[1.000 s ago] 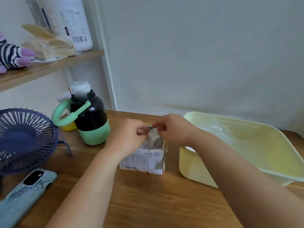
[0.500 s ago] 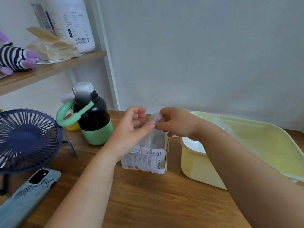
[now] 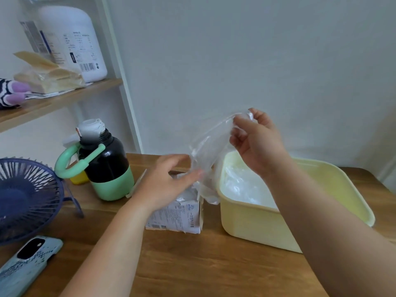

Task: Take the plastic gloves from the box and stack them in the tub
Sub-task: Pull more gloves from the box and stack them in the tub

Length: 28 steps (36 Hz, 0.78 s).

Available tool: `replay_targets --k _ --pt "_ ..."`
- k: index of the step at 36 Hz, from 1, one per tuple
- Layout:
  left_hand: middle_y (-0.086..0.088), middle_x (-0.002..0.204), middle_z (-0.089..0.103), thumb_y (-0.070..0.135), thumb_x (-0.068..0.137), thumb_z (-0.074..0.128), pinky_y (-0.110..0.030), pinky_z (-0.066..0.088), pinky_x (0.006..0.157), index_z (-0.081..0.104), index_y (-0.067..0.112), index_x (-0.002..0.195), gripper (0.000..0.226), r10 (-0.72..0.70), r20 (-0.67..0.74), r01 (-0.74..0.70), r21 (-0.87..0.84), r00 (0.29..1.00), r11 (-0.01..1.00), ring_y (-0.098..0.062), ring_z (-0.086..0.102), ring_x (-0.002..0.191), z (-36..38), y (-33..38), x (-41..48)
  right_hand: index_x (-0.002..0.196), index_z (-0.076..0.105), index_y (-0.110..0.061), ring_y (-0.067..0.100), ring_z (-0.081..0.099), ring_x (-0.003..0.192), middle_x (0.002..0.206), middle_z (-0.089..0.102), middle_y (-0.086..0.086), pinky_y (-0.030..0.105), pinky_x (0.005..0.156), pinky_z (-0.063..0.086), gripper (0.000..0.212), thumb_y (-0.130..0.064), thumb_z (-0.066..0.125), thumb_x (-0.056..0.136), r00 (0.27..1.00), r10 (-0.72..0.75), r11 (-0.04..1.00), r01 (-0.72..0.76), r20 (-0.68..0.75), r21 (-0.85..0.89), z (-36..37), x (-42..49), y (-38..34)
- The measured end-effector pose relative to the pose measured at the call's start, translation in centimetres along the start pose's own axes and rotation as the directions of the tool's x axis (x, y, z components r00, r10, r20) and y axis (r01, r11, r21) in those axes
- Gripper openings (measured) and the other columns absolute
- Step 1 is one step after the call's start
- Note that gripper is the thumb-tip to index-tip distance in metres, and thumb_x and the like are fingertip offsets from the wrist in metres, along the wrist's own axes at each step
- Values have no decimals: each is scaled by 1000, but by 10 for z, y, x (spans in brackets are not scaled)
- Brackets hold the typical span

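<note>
Above the box: one clear plastic glove point(image 3: 211, 146) is held up by its top edge. It hangs slantwise between the box point(image 3: 177, 217) and the near left corner of the tub point(image 3: 257, 224), and its lower end trails at the box opening.
Right hand point(image 3: 257, 144): the glove's top is pinched between thumb and fingers, and the hand is raised over the tub's left end.
Left hand point(image 3: 169, 185): nothing is grasped. The fingers are loosely spread over the box top, and the thumb tip appears to touch the lower film.
Tub contents: a pale heap of gloves point(image 3: 242, 185) is seen at the left end; the count cannot be told.
Step in hand: the glove is judged to be nearly drawn free, with the carry to the tub not yet made.
Risk, extra sheets: further gloves may be dragged out with the held one, since crumpled film point(image 3: 209, 194) is bunched at the opening and thin film clings.
Risk, box: the light box may be lifted or tipped if it is not held down by the left hand.
Risk, stack: the glove may land folded, or drape over the tub rim, if it is let go from this height.
Surroundings: a black and green bottle point(image 3: 107, 166), a blue fan point(image 3: 23, 198) and a phone point(image 3: 27, 264) are set on the table point(image 3: 203, 264) to the left. A white jug point(image 3: 72, 43), a wrapped bag point(image 3: 47, 76) and a striped toy point(image 3: 10, 93) are kept on the shelf point(image 3: 60, 99).
Obstructions: nothing is seen between the glove and the tub; the bottle stands near the box but off the path.
</note>
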<state>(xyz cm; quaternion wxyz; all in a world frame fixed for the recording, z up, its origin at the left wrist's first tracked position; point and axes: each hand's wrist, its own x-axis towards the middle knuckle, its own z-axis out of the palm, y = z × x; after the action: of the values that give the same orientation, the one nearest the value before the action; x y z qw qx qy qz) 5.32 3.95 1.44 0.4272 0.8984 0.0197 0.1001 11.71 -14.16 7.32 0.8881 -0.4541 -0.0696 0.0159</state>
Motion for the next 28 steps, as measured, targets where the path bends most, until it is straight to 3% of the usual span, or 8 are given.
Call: replay_targets --k 3,7,9,12,15,19,24,28 --pt "31 126 55 82 54 63 -27 43 100 53 46 122 77 87 12 -80 -283 996 956 6 50 121 3 26 -1 109 42 -21 14 49 52 68 53 3 23 50 48 34 7 52 90 1000 14 999 -15 9 33 -9 -3 -7" --pt "23 89 72 28 83 72 -14 48 78 71 37 89 11 133 -66 -148 -509 989 848 1 66 92 24 54 7 130 33 -22 14 52 54 72 52 6 25 53 50 56 9 52 88 998 33 998 -30 45 -53 -31 -9 -20" --pt "11 77 72 14 92 61 -24 49 79 74 29 80 24 89 -116 -142 -621 989 771 -9 67 83 32 65 12 133 35 -22 14 50 54 69 52 5 25 50 46 62 11 54 84 998 51 983 -44 37 -180 -45 -12 -30" --pt "7 67 65 6 97 50 -20 51 67 68 18 86 25 86 -68 -108 -735 994 669 -9 66 67 36 82 19 124 50 -21 14 50 58 67 53 1 25 52 42 56 2 64 75 989 131 942 -101 74 -319 -69 -17 -50" --pt "8 64 60 2 98 46 -18 49 54 68 17 85 30 154 78 -55 -703 985 709 -8 55 54 41 97 27 91 58 -20 16 55 60 67 60 -2 27 59 44 40 -28 79 57 938 266 919 -177 222 -354 -88 -24 -71" --pt "10 55 50 5 96 49 -16 41 48 70 15 86 25 220 253 -44 -557 942 830 -4 42 49 44 112 36 75 47 -5 24 48 56 64 47 14 26 55 40 70 -54 85 42 918 298 947 -249 261 -206 -103 -21 -90" --pt "4 66 57 14 85 70 -16 37 51 72 10 86 5 225 334 -117 -314 915 942 -1 50 54 56 125 49 82 58 -8 17 54 51 64 61 8 25 52 45 42 -36 77 57 914 379 846 -279 144 -454 -108 -24 -96" --pt "2 89 71 33 70 84 -27 47 77 72 20 91 28 173 337 -154 -82 925 985 -5 63 76 65 127 61 82 59 -8 10 54 44 62 61 4 18 43 45 7 -4 64 83 958 278 847 -215 62 -486 -110 -24 -86"
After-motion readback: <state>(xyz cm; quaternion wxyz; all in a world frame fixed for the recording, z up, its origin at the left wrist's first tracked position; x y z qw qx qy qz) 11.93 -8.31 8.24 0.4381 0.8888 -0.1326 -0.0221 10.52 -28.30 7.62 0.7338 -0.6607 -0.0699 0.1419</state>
